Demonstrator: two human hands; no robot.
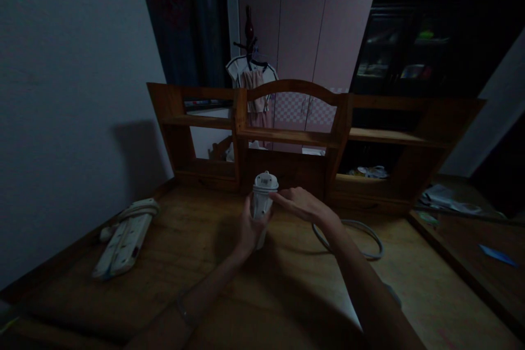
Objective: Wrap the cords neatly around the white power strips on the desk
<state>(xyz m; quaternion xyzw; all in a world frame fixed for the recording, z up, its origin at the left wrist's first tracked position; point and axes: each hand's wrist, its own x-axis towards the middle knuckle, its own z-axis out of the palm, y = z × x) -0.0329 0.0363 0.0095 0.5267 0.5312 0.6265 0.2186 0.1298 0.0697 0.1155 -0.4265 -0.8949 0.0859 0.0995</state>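
My left hand is wrapped round a white power strip, held upright just above the wooden desk. Turns of pale cord circle the strip near its top end. My right hand is closed, its fingertips pressed against the side of the strip at the wound cord. A loose grey loop of cord lies on the desk beyond my right forearm; where it meets my right fingers is hidden. The underside of the strip is partly covered by my left hand.
Another white power strip, wound with its cord, lies on the desk at the left. A wooden shelf unit stands along the far edge. A blue flat item lies at the far right. A wall borders the left side.
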